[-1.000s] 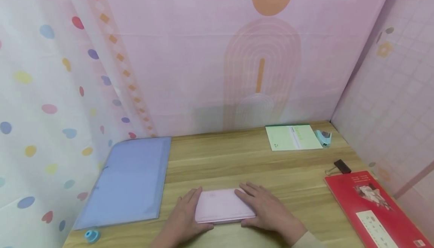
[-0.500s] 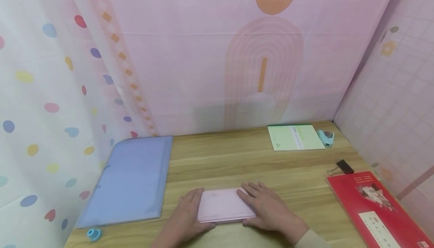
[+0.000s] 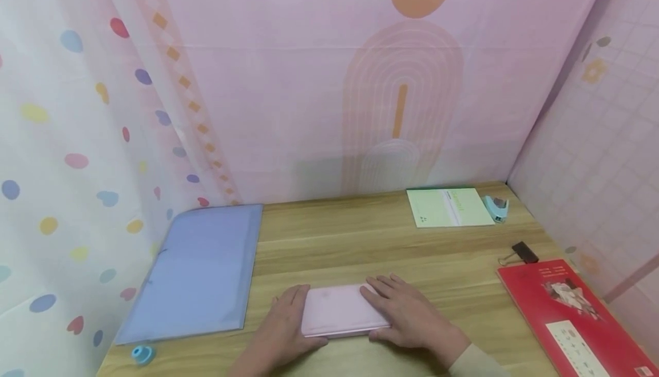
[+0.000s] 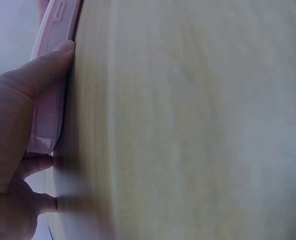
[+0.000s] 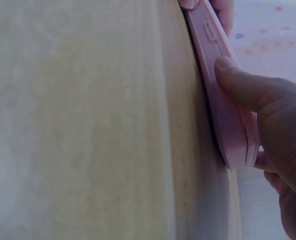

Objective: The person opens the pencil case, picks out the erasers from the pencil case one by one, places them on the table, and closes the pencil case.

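Note:
A flat pink case [image 3: 344,309] with rounded corners lies on the wooden table, close to the person. My left hand [image 3: 282,326] grips its left end, the thumb against the front side and the fingers along the left edge. At the other end my right hand [image 3: 409,315] holds it, thumb on the front side and fingers reaching over the right edge and top. In the left wrist view the side of the case [image 4: 48,112] shows a small slot-like catch. The right wrist view shows a thin seam along the case [image 5: 233,120], which looks closed.
A blue folder [image 3: 198,271] lies on the left, with a small light-blue round piece [image 3: 143,355] before it. A pale green notebook [image 3: 450,208] and a light-blue tape dispenser [image 3: 496,209] are at the back right. A black binder clip [image 3: 524,252] touches or adjoins a red book [image 3: 571,314].
The head view has shifted slightly. Both hands keep the same hold on the pink case, which stays in place on the table.

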The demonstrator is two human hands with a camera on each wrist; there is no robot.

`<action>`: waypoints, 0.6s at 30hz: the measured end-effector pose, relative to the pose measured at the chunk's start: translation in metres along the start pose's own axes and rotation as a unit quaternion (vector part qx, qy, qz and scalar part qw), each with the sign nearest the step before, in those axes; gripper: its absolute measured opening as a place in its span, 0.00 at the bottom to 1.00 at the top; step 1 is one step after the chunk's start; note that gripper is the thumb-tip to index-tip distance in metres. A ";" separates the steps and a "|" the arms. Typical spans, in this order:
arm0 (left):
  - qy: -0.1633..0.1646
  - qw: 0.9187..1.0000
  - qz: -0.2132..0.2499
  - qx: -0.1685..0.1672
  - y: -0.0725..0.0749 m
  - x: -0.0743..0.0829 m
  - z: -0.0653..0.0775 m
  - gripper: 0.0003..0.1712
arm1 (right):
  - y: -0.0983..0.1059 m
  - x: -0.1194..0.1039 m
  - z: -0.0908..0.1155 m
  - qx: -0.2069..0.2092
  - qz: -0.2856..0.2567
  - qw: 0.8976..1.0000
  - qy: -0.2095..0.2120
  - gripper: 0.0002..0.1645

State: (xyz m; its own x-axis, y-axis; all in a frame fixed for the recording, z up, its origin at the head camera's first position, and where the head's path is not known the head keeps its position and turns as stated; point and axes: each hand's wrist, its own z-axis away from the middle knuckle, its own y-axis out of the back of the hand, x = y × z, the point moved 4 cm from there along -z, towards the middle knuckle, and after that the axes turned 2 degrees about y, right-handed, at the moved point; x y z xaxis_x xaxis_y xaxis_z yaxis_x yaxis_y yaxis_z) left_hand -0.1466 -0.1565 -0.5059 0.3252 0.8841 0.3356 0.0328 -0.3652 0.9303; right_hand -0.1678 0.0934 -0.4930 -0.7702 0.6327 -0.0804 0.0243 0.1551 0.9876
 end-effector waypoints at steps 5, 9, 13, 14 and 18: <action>-0.014 1.000 -0.011 0.000 0.001 0.001 -0.001 0.61 | 0.000 0.000 0.001 0.002 -0.001 1.000 0.002 0.49; -0.024 1.000 -0.018 0.005 0.003 0.002 -0.002 0.60 | 0.004 0.002 0.002 0.006 -0.013 1.000 0.000 0.47; -0.018 1.000 -0.015 0.000 0.004 0.001 -0.003 0.60 | 0.007 0.003 0.001 0.002 -0.025 1.000 -0.006 0.46; -0.016 1.000 -0.016 -0.002 0.003 0.000 -0.003 0.61 | 0.007 0.003 0.000 -0.001 -0.028 1.000 -0.008 0.47; -0.014 1.000 -0.012 -0.009 -0.001 -0.002 0.000 0.64 | 0.003 0.004 0.003 0.001 -0.043 0.999 -0.007 0.48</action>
State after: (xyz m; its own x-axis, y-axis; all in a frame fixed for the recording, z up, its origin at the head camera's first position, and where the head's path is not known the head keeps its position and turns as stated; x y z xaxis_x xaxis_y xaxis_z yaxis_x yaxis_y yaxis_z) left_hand -0.1470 -0.1578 -0.5071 0.3508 0.8837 0.3099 0.0246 -0.3395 0.9403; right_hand -0.1688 0.0982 -0.4907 -0.7603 0.6280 -0.1663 -0.0392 0.2112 0.9767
